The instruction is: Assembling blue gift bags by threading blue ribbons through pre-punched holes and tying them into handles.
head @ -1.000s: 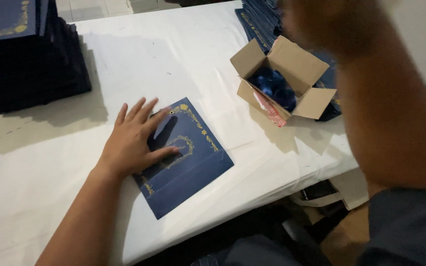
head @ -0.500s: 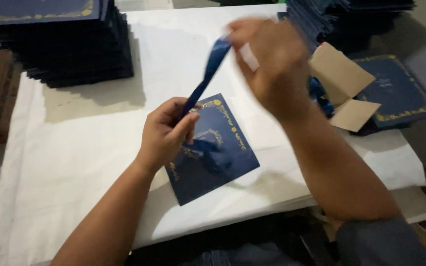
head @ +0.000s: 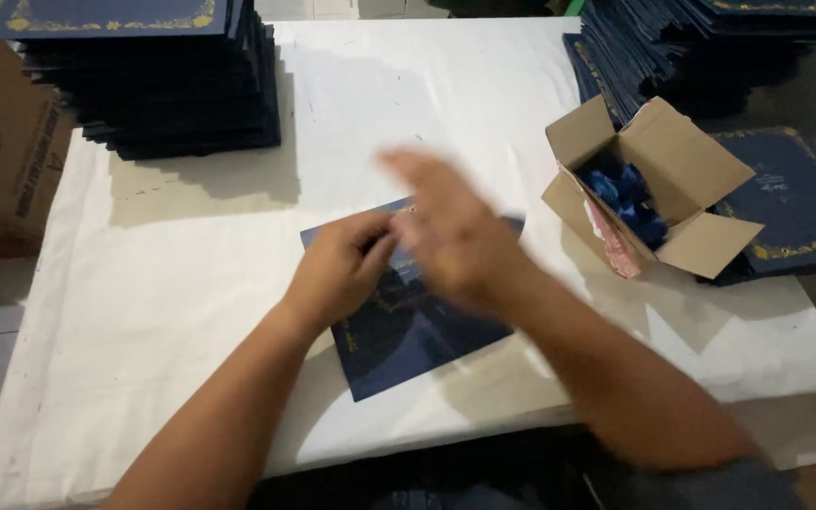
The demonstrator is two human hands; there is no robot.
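You have one dark blue folder (head: 408, 331) lying flat in front of you, two tall stacks of the same folders, one far left (head: 143, 85) and one far right (head: 710, 47), and one open cardboard box (head: 653, 189). Another brown carton (head: 2, 142) sits at the left edge, and the blue pieces inside the open box are too bunched to count, perhaps several.

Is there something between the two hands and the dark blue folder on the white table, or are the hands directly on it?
Nothing visible stands between. The left hand rests directly on the dark blue folder, and the blurred right hand is over its upper part. The open cardboard box and the folder stacks lie off to the sides on the table.
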